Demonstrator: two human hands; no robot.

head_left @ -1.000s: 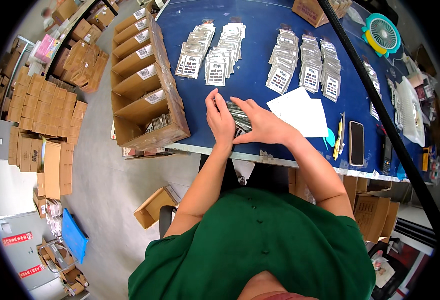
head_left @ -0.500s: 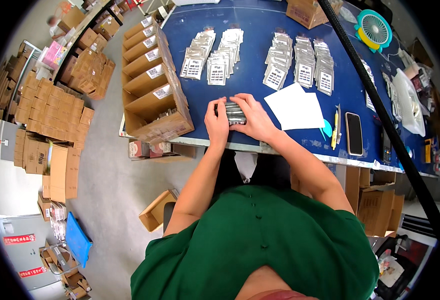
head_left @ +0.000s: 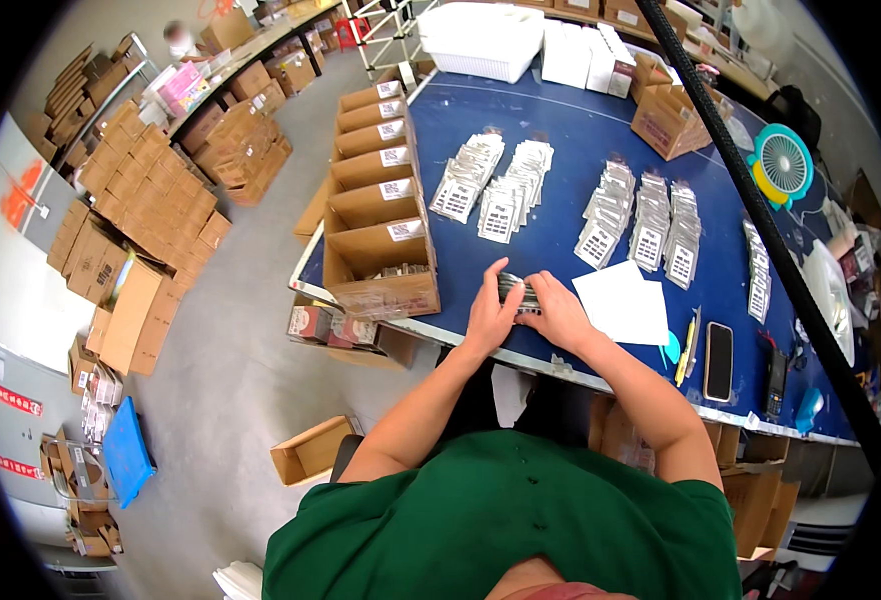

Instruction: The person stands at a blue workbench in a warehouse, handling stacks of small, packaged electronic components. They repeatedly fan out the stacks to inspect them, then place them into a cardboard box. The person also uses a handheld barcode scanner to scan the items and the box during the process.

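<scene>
At the near edge of the blue table (head_left: 551, 130), my left hand (head_left: 491, 318) and my right hand (head_left: 561, 318) close around the two sides of a small stack of flat packets (head_left: 519, 292). The packets look dark and silvery at their edges; my fingers hide much of them. Left of my hands stands a long cardboard box with compartments (head_left: 381, 298), white labels on its dividers and some packets in the nearest compartment. White paper sheets (head_left: 623, 308) lie right of my right hand. Beyond are overlapping rows of labelled packets (head_left: 501, 205), with more rows (head_left: 651, 240) to the right.
On the right lie a yellow cutter (head_left: 688, 350), a phone (head_left: 719, 362) and a dark handheld device (head_left: 777, 380). A turquoise fan (head_left: 783, 165), a carton (head_left: 676, 122) and a white basket (head_left: 483, 42) stand farther back. A black strap or pole (head_left: 761, 215) crosses the view.
The view has shifted, so the table appears lower and farther right, and more of its far end shows. My hands stay around the packet stack, their fingers slightly rearranged.
</scene>
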